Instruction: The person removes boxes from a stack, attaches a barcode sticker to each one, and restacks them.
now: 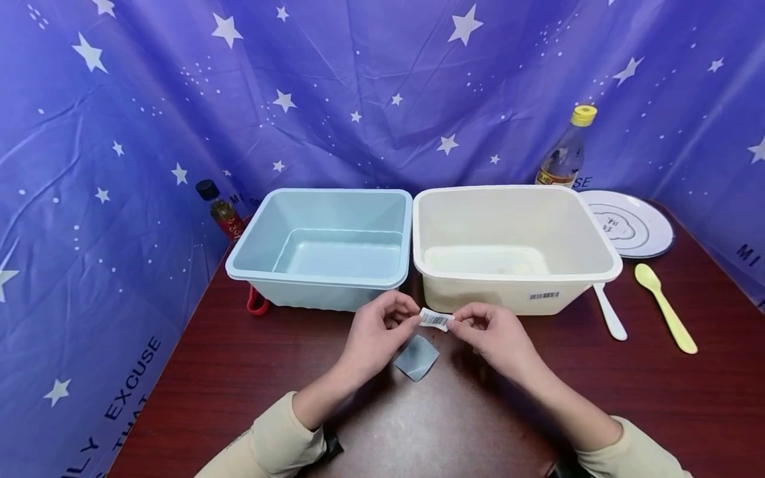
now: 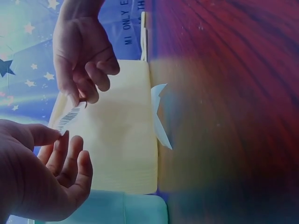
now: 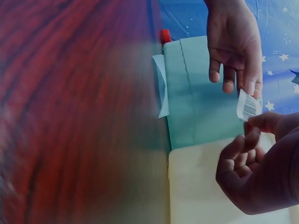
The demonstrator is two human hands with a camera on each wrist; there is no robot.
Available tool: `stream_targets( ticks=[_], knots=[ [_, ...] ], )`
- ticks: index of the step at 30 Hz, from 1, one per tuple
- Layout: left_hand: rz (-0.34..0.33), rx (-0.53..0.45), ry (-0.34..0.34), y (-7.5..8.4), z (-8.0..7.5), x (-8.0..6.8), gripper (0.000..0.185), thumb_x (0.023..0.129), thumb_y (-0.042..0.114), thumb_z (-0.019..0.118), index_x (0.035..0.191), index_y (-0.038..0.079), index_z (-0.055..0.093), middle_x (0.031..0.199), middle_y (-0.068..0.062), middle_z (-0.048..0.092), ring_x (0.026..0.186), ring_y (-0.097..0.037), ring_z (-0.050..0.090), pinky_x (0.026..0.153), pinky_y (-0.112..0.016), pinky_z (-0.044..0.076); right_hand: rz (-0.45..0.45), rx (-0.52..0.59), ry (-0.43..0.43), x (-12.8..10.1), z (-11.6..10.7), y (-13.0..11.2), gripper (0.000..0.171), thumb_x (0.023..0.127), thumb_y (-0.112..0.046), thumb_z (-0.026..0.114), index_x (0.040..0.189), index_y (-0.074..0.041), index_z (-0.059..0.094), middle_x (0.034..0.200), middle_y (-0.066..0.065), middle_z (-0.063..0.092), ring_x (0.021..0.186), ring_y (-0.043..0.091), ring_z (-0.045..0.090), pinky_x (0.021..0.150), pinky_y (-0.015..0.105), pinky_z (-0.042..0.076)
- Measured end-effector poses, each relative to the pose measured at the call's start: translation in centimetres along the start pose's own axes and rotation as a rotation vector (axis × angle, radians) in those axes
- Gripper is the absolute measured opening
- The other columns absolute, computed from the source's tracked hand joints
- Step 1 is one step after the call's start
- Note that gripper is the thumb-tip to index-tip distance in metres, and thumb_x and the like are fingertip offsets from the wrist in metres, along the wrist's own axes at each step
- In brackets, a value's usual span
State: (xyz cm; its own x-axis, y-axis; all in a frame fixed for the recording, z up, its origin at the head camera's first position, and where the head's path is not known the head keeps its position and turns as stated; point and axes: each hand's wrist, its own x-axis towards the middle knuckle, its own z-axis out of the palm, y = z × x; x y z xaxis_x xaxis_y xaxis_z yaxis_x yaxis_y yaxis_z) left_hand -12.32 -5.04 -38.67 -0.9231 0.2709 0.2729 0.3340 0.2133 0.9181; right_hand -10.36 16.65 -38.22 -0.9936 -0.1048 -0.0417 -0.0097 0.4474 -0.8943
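The bars on the small white barcode sticker [image 1: 435, 320] are too small to read, as is the print on the second barcode label [image 1: 544, 295] stuck to the cream plastic tub [image 1: 603, 269]. A red object [image 1: 257, 304] at eight o'clock of the pale blue plastic tub [image 1: 251, 255] is mostly hidden behind it. Both wrist views blur the dark red wooden table [image 2: 233, 93] heavily. The cream sleeves [image 1: 269, 445] are cut off by the bottom edge at six o'clock.
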Motion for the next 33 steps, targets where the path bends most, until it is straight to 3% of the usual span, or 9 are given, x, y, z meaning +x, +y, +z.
stream_targets(
  ticks=[4,10,16,25,33],
  knots=[
    [0.017,0.022,-0.003,-0.1,-0.4,-0.3,0.013,0.088,-0.001,0.074,0.095,0.009,0.07,0.084,0.001,0.071,0.074,-0.011,0.064,0.063,-0.024,0.051,-0.019,-0.005,0.019,0.0,0.6,0.0,0.012,0.091,-0.02,0.075,0.091,-0.008,0.074,0.062,-0.003,0.052,0.054,0.012,0.048,0.05,0.026,0.04],
    [0.018,0.071,0.045,-0.4,-1.3,-1.0,0.015,0.086,-0.003,0.075,0.092,0.01,0.07,0.081,0.003,0.07,0.07,-0.011,0.062,0.06,-0.024,0.05,-0.092,0.005,0.008,0.3,1.8,-0.2,0.006,0.091,-0.013,0.075,0.089,-0.009,0.073,0.066,-0.002,0.055,0.057,0.011,0.047,0.052,0.024,0.039],
    [-0.003,0.053,0.143,-0.9,-2.6,-1.6,0.018,0.084,-0.004,0.077,0.091,0.011,0.069,0.079,0.002,0.069,0.072,-0.013,0.063,0.06,-0.023,0.048,-0.164,0.052,0.018,1.0,3.5,-0.8,0.005,0.09,-0.013,0.076,0.088,-0.01,0.073,0.066,-0.002,0.055,0.057,0.011,0.046,0.051,0.023,0.037],
    [-0.056,-0.008,0.272,-1.8,-4.7,-2.6,0.018,0.085,-0.004,0.077,0.089,0.01,0.067,0.084,-0.004,0.071,0.071,-0.017,0.062,0.061,-0.022,0.046,-0.177,0.162,0.021,2.5,6.3,-1.9,0.007,0.09,-0.013,0.077,0.089,-0.007,0.074,0.068,0.0,0.055,0.059,0.011,0.046,0.053,0.021,0.035],
    [-0.053,-0.026,0.37,-2.5,-6.3,-3.3,0.014,0.086,-0.002,0.077,0.089,0.007,0.067,0.087,-0.009,0.071,0.073,-0.016,0.063,0.061,-0.021,0.047,-0.175,0.216,0.02,3.7,8.8,-2.8,0.007,0.088,-0.01,0.077,0.089,-0.004,0.075,0.067,-0.002,0.054,0.057,0.009,0.045,0.054,0.02,0.036]
  ],
)
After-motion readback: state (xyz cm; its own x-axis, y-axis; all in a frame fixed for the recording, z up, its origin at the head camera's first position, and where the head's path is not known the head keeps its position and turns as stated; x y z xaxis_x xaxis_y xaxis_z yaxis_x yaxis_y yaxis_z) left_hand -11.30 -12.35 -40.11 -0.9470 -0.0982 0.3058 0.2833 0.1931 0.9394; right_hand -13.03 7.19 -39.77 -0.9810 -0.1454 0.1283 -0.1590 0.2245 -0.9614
